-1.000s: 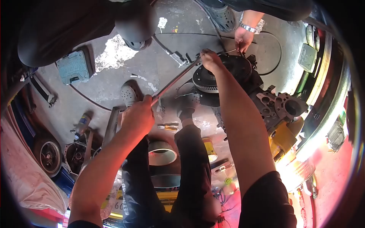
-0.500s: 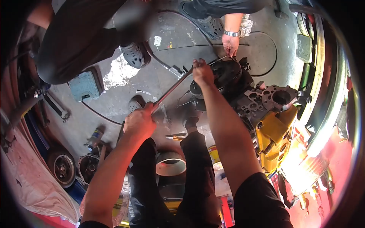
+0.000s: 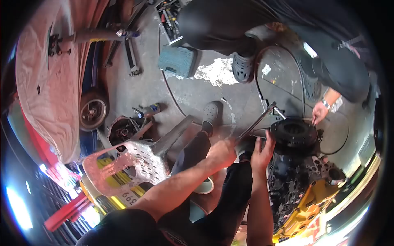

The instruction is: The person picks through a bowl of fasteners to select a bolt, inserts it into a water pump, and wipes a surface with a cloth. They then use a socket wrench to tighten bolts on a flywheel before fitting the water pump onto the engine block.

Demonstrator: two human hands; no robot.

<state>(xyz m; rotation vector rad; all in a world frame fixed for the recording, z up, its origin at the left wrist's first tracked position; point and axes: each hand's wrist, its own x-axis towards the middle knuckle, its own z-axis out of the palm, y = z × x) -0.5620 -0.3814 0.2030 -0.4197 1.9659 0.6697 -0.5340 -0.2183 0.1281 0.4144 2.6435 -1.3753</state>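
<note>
My left hand [image 3: 222, 153] is wrapped round the lower end of a long metal bar tool [image 3: 257, 119]. The tool's upper end, with a shiny socket piece, reaches near a black round toothed part [image 3: 294, 133] on the dark engine [image 3: 287, 176]. Beside that part, my right hand [image 3: 262, 153] is off the tool with its fingers stretched out and holds nothing. At the far side of the round part, a co-worker's hand [image 3: 320, 112] with a metal watch touches its edge; what the fingers hold is too small to tell.
A teal case [image 3: 176, 61] and a tool tray [image 3: 168, 22] lie on the floor at the top. A perforated plastic chair [image 3: 123, 166] stands at lower left, near a wheel [image 3: 93, 111]. The co-worker's shoe [image 3: 243, 67] and a hose [image 3: 170, 92] are ahead.
The view has swung left, so the engine appears lower and further right. My right hand has let go of the bar and opened. My left hand still grips the bar. The chair has come into view.
</note>
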